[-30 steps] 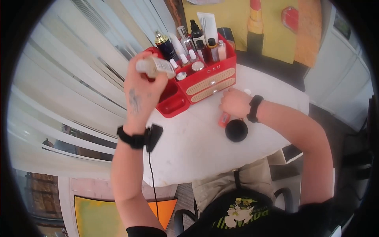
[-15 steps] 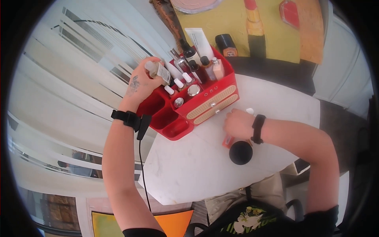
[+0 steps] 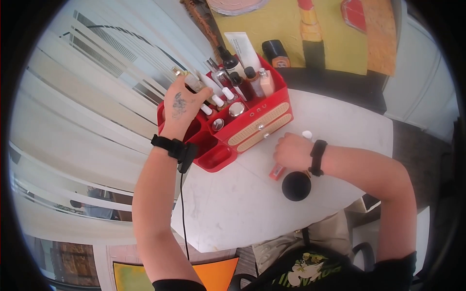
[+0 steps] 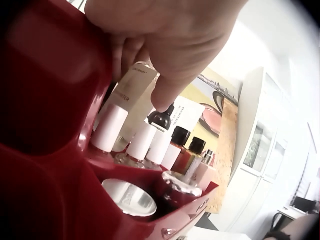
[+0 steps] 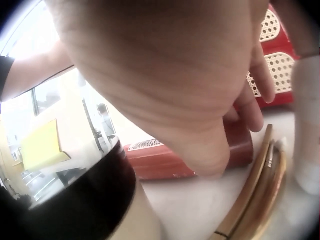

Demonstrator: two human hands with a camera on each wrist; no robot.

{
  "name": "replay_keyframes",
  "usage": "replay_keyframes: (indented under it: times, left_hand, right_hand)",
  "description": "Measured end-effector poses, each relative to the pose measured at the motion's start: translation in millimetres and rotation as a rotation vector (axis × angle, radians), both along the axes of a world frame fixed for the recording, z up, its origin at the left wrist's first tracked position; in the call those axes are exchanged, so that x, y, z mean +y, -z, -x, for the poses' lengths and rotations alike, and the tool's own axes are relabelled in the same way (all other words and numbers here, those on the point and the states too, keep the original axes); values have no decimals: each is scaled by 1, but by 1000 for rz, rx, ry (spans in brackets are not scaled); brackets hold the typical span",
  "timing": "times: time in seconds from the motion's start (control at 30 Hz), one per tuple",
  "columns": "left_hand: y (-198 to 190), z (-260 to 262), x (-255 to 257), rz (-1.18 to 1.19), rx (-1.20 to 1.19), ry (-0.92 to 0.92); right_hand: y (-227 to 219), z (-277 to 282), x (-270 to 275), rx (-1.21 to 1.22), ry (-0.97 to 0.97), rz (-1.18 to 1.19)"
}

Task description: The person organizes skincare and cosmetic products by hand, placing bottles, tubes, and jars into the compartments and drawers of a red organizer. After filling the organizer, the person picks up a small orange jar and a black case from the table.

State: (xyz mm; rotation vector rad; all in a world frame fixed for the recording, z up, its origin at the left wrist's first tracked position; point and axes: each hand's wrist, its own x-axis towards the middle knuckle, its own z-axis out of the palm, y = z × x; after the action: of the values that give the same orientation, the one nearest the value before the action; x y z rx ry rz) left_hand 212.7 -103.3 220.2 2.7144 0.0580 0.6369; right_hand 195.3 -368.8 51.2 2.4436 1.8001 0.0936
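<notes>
My left hand (image 3: 179,104) grips a clear bottle (image 3: 193,83) between thumb and fingers, at the back left of the red cosmetics organizer (image 3: 252,115). In the left wrist view the bottle (image 4: 136,82) stands tilted behind white-capped nail polish bottles (image 4: 142,141), its lower part hidden by them. My right hand (image 3: 292,149) rests on the table, fingers loosely curled, in front of the woven drawers. In the right wrist view its thumb lies over a red tube (image 5: 160,162), beside several wooden-handled brushes (image 5: 255,185).
Bottles and a white tube (image 3: 242,51) fill the organizer's back. Two silver-lidded jars (image 3: 236,109) sit in its front row; a low front tray (image 3: 216,159) is at left. A round black lid (image 3: 296,186) stands on the white table (image 3: 228,203) near the right wrist.
My left hand has brought the clear bottle from above the organizer down into its back left, tilting it differently. The head view has shifted. The right hand stays in place on the table.
</notes>
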Motion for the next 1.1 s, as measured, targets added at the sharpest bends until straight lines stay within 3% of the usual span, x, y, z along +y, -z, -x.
replay_keyframes:
  times: [0.27,0.33,0.57,0.63,0.83,0.9,0.93,1.0,1.07,1.1]
  left_hand:
    - [9,-9,-2,-152,-186,-176]
    - [11,-11,-1,-315,-269,-242]
    - [17,-14,-8,-355,-151,-259]
    - [18,-12,-13,-482,-31,-268]
    - [15,-7,-5,-632,-120,-292]
    - [17,0,4,-554,-248,-250]
    - [18,4,6,-488,-385,-202]
    - [19,27,2,-392,-384,-153]
    - [27,50,-1,-245,-638,67]
    - [36,69,-7,-204,-632,87]
  right_hand:
    - [2,-1,-1,-7,1,-34]
    - [3,-1,-1,-11,3,-38]
    - [5,-2,-1,17,-15,-59]
    - [-1,-2,-1,33,-17,-69]
    - [-44,-2,-11,228,44,-314]
    - [-73,-4,-23,168,-59,-452]
    - [-89,-4,-27,201,-21,-528]
    - [-118,-5,-28,239,21,-587]
    - [-142,-10,-24,100,167,-811]
    - [-150,-15,-19,100,172,-806]
